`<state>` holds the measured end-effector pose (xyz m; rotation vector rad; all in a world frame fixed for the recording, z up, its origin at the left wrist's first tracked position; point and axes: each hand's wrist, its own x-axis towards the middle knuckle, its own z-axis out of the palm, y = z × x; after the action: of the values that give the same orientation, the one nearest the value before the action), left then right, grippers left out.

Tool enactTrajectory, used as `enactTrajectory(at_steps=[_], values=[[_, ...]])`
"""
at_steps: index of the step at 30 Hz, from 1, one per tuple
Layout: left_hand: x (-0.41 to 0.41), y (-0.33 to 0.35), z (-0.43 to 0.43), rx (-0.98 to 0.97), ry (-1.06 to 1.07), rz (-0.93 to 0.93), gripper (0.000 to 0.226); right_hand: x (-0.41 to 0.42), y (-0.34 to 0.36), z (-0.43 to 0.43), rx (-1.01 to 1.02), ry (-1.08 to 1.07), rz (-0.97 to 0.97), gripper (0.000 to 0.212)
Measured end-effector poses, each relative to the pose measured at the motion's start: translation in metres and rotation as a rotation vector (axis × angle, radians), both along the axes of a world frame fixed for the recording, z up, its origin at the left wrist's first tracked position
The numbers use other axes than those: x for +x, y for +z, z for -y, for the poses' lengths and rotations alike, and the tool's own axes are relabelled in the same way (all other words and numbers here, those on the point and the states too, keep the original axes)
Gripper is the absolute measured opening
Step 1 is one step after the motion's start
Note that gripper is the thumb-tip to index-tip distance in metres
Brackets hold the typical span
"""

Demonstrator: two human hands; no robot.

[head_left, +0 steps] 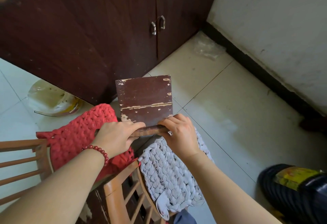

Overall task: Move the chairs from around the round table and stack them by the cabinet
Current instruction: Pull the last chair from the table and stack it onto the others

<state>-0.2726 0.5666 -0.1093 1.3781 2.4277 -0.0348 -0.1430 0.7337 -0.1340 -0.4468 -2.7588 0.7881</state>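
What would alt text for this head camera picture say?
Two bare hands, left hand and right hand, grip the top rail of a worn dark brown chair in front of a dark wooden cabinet. A red woven cushion and a grey woven cushion lie on chairs below.

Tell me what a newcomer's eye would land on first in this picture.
First, both hands, left and right, gripping the top edge of a worn dark stool at centre, in front of the dark cabinet. Next, the red cushion on the left and the grey cushion beside it, each on a wooden chair. A red bead bracelet rings the left wrist.
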Motion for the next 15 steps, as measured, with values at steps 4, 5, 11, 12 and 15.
enactTrajectory(at_steps=[4, 5, 11, 12, 15], values=[[0.004, -0.003, 0.002, 0.025, 0.003, 0.029, 0.043, 0.004, -0.001, 0.0, -0.013, 0.008, 0.018, 0.024], [0.005, -0.003, 0.003, 0.038, 0.013, 0.038, 0.042, 0.004, 0.0, 0.0, -0.017, 0.008, 0.029, 0.024], [0.009, 0.0, 0.003, 0.175, 0.139, 0.123, 0.036, 0.005, 0.007, 0.004, -0.008, -0.024, 0.091, 0.026], [0.009, 0.002, 0.003, 0.194, 0.169, 0.139, 0.038, 0.005, 0.009, 0.006, -0.001, -0.025, 0.1, 0.029], [0.012, 0.008, 0.007, 0.236, 0.231, 0.187, 0.042, 0.006, 0.016, 0.009, 0.01, -0.031, 0.113, 0.045]])
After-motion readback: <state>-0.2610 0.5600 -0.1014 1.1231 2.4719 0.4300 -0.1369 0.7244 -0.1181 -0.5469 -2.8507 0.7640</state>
